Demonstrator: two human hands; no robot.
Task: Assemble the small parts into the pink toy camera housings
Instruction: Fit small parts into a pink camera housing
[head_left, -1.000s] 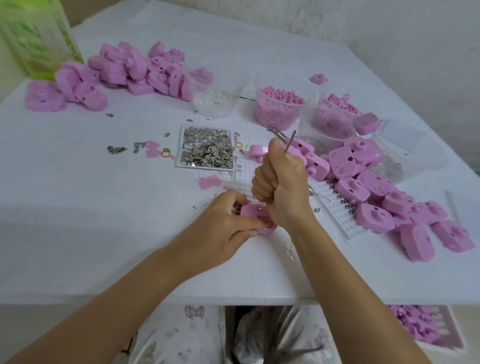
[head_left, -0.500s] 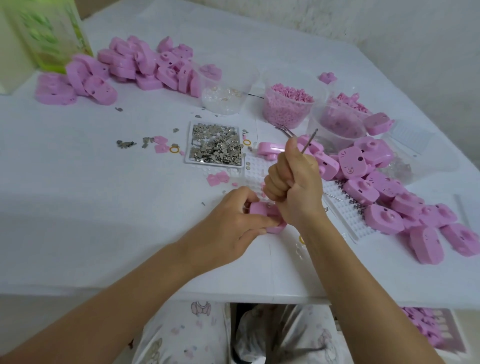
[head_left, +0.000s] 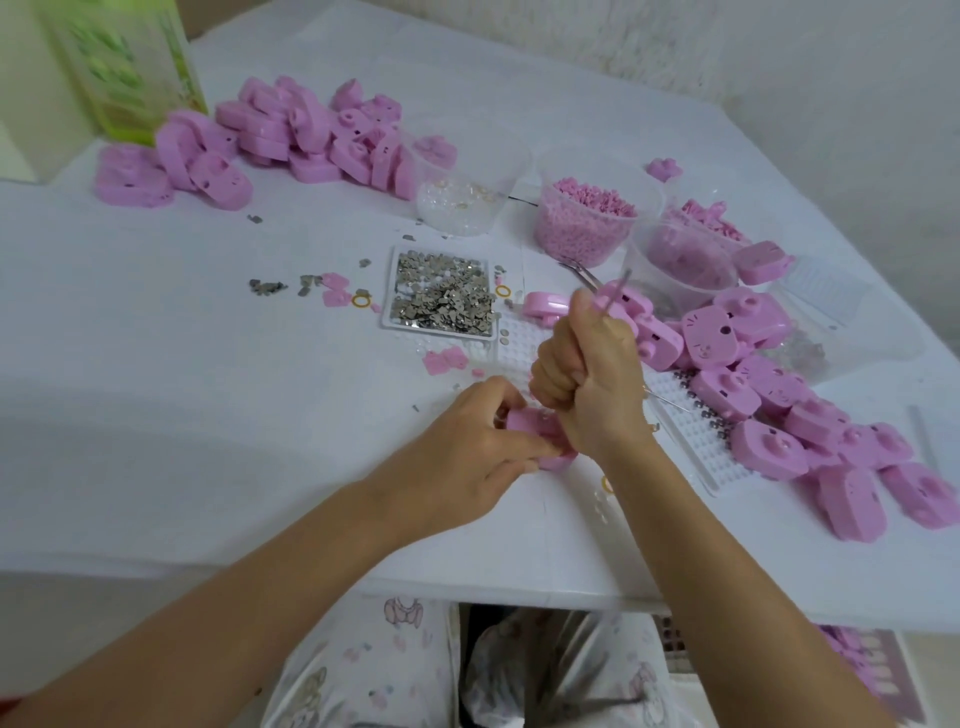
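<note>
At the centre of the frame, near the front edge of the white table (head_left: 208, 415), the left hand (head_left: 467, 447) curls its fingers and thumb round a pink housing (head_left: 522, 420) that lies on the tabletop. The right hand (head_left: 587, 374) is a tight fist directly above it, gripping a thin metal rod (head_left: 619, 291) whose top end sticks up past the thumb (its lower end is hidden behind the fist).

Just above the hands, a shallow white tray (head_left: 388, 312) holds a heap of small silver metal bits (head_left: 441, 296). Behind it stand three clear cups. The left cup (head_left: 467, 171) has clear and ring-shaped pieces in its bottom. The middle cup (head_left: 576, 239) is full of tiny pink pieces. The right cup (head_left: 680, 260) holds larger pink parts.

A pile of pink housings (head_left: 291, 135) sits at the upper left beside a green box (head_left: 130, 67). A second pile (head_left: 779, 395) spreads down the right side, partly over a white grid tray (head_left: 691, 441).
</note>
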